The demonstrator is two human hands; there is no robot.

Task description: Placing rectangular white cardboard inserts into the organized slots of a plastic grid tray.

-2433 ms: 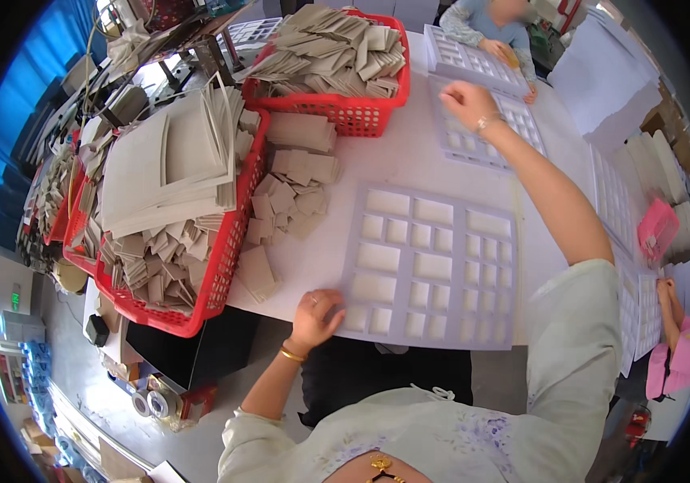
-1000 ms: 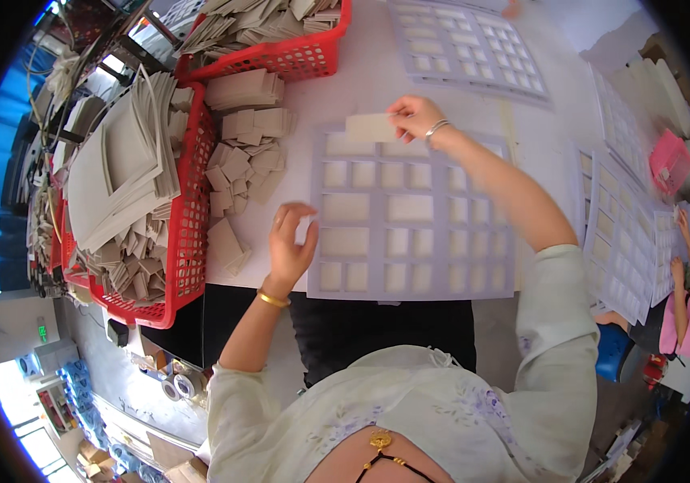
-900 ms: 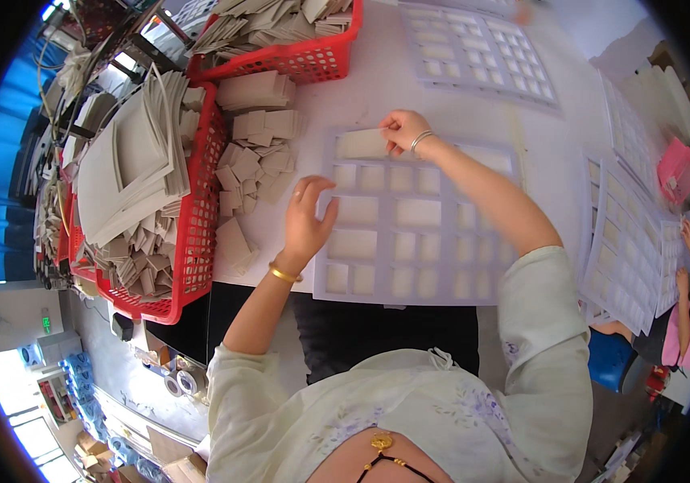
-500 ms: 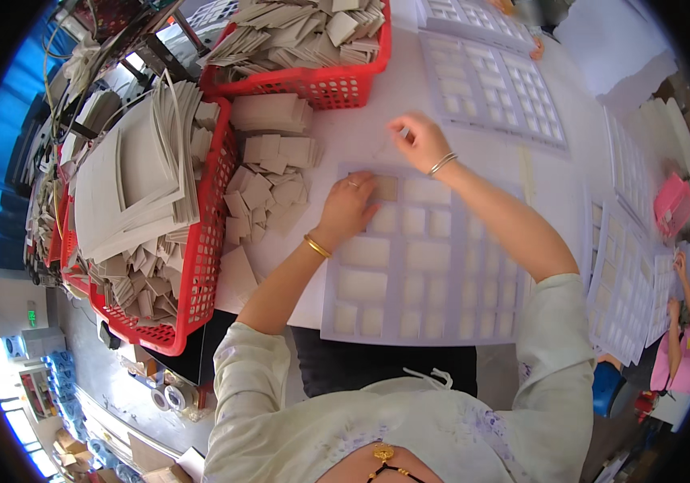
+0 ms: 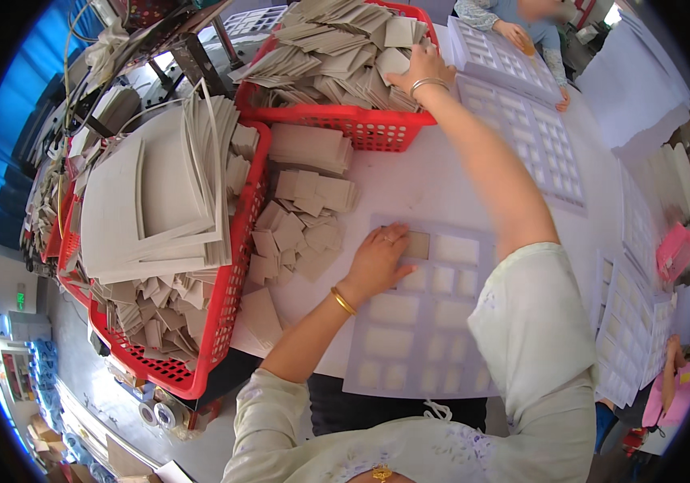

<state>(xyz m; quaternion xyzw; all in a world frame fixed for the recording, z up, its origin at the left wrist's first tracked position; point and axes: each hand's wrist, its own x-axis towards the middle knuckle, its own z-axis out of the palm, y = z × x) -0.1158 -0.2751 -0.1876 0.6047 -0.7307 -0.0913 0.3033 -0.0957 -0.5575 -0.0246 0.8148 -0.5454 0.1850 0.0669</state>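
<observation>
My left hand [image 5: 378,259] lies on the upper left corner of a pale lilac windowed panel [image 5: 425,322], fingers stretched out. Beside its fingertips, a grey-brown cardboard piece [image 5: 417,245] fills one window; the other windows look whitish. Farther off, my right hand [image 5: 425,66] reaches over the near right rim of the far red basket [image 5: 337,114]. Its thumb and fingers are apart and touch the heap of grey cardboard pieces [image 5: 345,60] inside. Whether a piece is between them is hard to make out.
Stacked and loose cardboard pieces [image 5: 300,233] lie left of the panel. A near red basket [image 5: 236,282] holds large cardboard sheets [image 5: 111,209] and scraps. More windowed panels [image 5: 558,153] lie to the right. A co-worker's hand [image 5: 512,34] rests near a panel stack across the table.
My right hand has moved from above the panel away to the far basket's pieces. My left hand stays at the panel's corner. The whole view has shifted, showing more of the far side.
</observation>
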